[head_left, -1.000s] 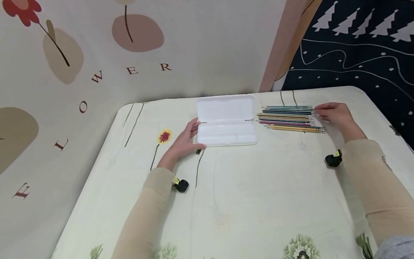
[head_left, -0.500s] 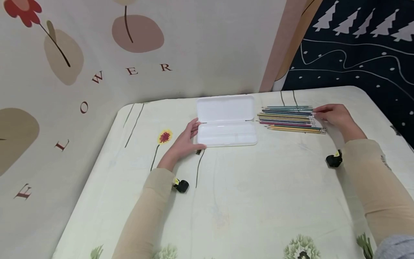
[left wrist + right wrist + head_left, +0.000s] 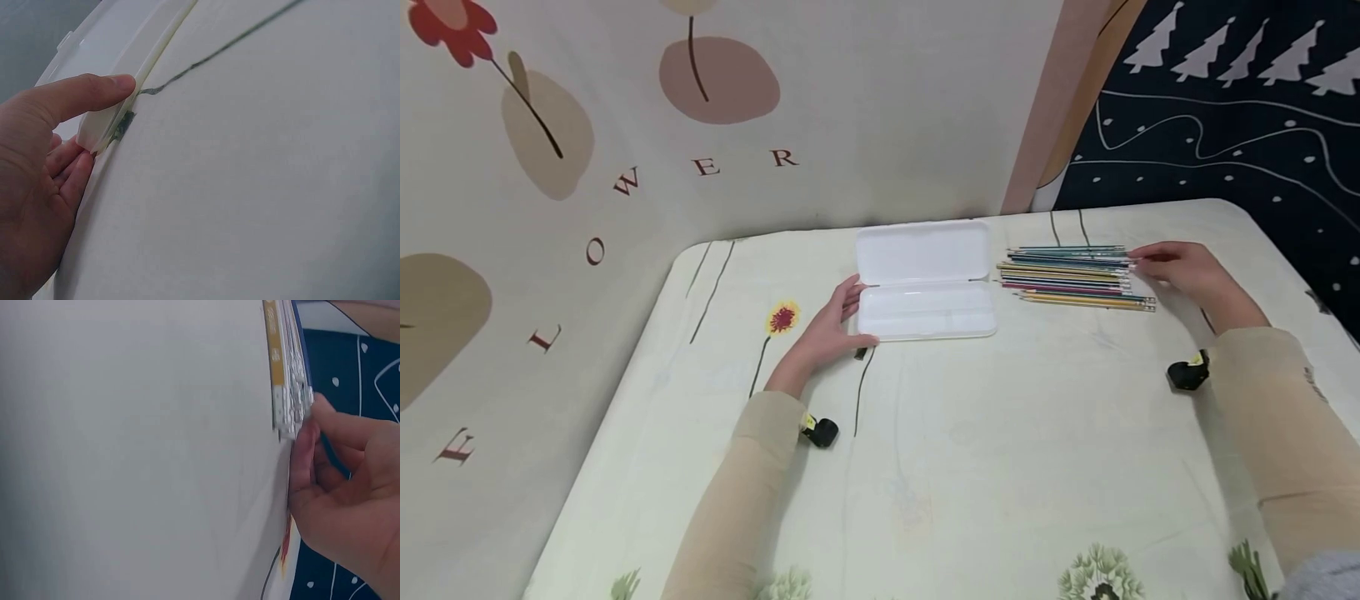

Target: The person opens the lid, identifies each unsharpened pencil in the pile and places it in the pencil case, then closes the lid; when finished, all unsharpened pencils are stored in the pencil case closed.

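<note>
A white plastic pencil case (image 3: 925, 310) lies with its lid folded back. My left hand (image 3: 826, 333) grips its left end, the thumb (image 3: 103, 94) over the front corner and the other fingers at the side. To the right of the case, several pencils (image 3: 1067, 275) lie side by side in dark, teal, yellow and maroon. At their right ends my right hand (image 3: 1191, 271) pinches the end of a pencil near the back of the row. In the right wrist view, the thumb and forefinger meet at the pencil ends (image 3: 290, 412), partly hiding them.
Flower-printed cloth (image 3: 940, 467) covers the table. A pale wall hanging (image 3: 887, 108) stands behind the table, and a dark cloth with white trees (image 3: 1217, 133) hangs at the back right. A black wrist camera (image 3: 822, 432) sits below the left cuff.
My right wrist and forearm have shifted slightly right, with the fingertips still at the pencil ends. The left hand and the case look the same.
</note>
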Demonstrator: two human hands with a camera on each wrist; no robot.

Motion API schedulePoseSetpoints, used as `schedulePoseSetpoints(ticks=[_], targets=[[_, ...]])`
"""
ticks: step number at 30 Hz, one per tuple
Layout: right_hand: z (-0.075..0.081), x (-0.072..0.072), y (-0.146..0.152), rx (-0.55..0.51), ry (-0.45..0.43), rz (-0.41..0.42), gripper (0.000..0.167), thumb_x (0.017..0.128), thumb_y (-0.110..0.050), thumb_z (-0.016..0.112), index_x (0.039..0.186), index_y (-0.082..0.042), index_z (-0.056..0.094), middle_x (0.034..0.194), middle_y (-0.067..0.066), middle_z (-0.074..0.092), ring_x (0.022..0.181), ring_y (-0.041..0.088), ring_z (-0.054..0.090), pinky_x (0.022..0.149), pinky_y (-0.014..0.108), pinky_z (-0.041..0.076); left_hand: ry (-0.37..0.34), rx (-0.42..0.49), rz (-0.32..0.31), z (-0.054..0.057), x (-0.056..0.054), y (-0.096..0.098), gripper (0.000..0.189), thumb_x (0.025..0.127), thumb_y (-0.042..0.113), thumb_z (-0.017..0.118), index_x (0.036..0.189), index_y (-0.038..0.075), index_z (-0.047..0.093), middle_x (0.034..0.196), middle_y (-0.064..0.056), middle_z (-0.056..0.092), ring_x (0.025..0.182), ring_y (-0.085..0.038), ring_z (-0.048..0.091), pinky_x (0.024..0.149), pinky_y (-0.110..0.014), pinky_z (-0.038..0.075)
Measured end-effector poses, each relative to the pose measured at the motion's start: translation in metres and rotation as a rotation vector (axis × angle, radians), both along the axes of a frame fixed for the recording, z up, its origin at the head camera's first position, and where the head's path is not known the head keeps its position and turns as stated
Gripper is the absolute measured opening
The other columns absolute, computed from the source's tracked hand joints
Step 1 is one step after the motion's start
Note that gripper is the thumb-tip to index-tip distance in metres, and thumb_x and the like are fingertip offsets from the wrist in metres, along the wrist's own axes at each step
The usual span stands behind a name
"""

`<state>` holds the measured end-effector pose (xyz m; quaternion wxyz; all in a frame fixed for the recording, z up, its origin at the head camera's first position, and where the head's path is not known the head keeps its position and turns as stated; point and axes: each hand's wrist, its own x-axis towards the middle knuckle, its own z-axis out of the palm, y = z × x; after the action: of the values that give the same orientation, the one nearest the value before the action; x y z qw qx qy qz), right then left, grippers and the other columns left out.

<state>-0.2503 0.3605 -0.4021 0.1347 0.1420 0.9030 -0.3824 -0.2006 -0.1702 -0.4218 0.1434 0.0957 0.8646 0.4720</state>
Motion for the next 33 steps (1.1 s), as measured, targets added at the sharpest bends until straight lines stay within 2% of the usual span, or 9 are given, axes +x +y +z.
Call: schedulePoseSetpoints(ticks=[3,5,8,10,12,15,18,27,33], targets=[[0.003,0.003,0.002,-0.04,0.008,-0.019,0.051,0.103,-0.036,0.053,0.148,-0.013,0.047,0.152,0.018,0.04,0.115,0.022,0.046,0.081,0.017,0.046,-0.003,0.003,0.002,0.001,0.001,0.0,0.11,0.08,0.018,0.085,0.161,0.021,0.01,0.164,-0.004,0.028,0.15,-0.022,0.033,0.126,-0.036,0.029],[0.004,0.005,0.002,-0.091,0.016,-0.049,0.047,0.101,-0.034,0.057,0.144,-0.015,0.052,0.139,0.008,0.05,0.103,0.01,0.052,0.07,0.008,0.046,-0.006,0.007,0.004,0.001,0.001,0.0,0.11,0.08,0.017,0.085,0.161,0.021,0.01,0.164,-0.005,0.028,0.15,-0.022,0.033,0.126,-0.036,0.029],[0.007,0.008,0.002,-0.196,0.036,-0.081,0.034,0.101,-0.029,0.059,0.133,-0.02,0.058,0.111,-0.012,0.055,0.085,-0.006,0.056,0.072,0.005,0.052,-0.007,0.008,0.005,0.001,0.002,0.0,0.11,0.08,0.016,0.085,0.161,0.02,0.01,0.164,-0.005,0.028,0.151,-0.023,0.033,0.126,-0.036,0.029],[0.008,0.009,0.002,-0.259,0.046,-0.094,0.023,0.101,-0.026,0.058,0.124,-0.025,0.063,0.096,-0.022,0.055,0.08,-0.01,0.059,0.074,0.007,0.055,-0.009,0.008,0.009,0.001,0.002,0.0,0.111,0.08,0.016,0.085,0.161,0.021,0.01,0.164,-0.005,0.028,0.15,-0.023,0.033,0.126,-0.036,0.029],[0.009,0.01,0.002,-0.32,0.057,-0.098,0.015,0.102,-0.024,0.057,0.114,-0.03,0.064,0.089,-0.026,0.056,0.078,-0.012,0.061,0.076,0.008,0.056,-0.006,0.007,0.007,0.0,0.002,-0.001,0.111,0.08,0.017,0.085,0.161,0.02,0.01,0.164,-0.005,0.028,0.15,-0.023,0.033,0.126,-0.036,0.029],[0.011,0.012,0.002,-0.407,0.071,-0.115,0.016,0.101,-0.022,0.058,0.102,-0.036,0.065,0.085,-0.027,0.058,0.078,-0.012,0.065,0.077,0.008,0.057,-0.003,0.016,0.007,-0.001,0.001,0.0,0.111,0.08,0.017,0.085,0.161,0.021,0.01,0.163,-0.005,0.029,0.15,-0.022,0.033,0.126,-0.035,0.029],[0.013,0.014,0.002,-0.471,0.077,-0.141,0.018,0.1,-0.021,0.059,0.096,-0.038,0.066,0.086,-0.025,0.059,0.079,-0.011,0.066,0.077,0.009,0.058,0.005,0.019,0.001,-0.002,0.001,0.0,0.11,0.08,0.016,0.085,0.161,0.02,0.011,0.163,-0.005,0.029,0.15,-0.022,0.034,0.126,-0.035,0.029],[0.018,0.015,-0.001,-0.695,0.122,-0.275,0.016,0.091,-0.011,0.07,0.089,-0.026,0.076,0.082,-0.014,0.067,0.074,-0.001,0.071,0.072,0.013,0.06,0.008,0.007,0.001,0.0,0.001,0.001,0.11,0.079,0.018,0.085,0.16,0.021,0.011,0.164,-0.005,0.028,0.15,-0.022,0.033,0.126,-0.036,0.029],[0.019,0.017,-0.003,-0.754,0.144,-0.27,0.016,0.09,-0.009,0.071,0.088,-0.023,0.076,0.082,-0.012,0.068,0.075,0.0,0.071,0.072,0.013,0.06,0.011,0.002,0.003,-0.002,0.0,0.0,0.11,0.079,0.018,0.086,0.16,0.021,0.011,0.164,-0.004,0.029,0.15,-0.022,0.034,0.126,-0.036,0.029]])
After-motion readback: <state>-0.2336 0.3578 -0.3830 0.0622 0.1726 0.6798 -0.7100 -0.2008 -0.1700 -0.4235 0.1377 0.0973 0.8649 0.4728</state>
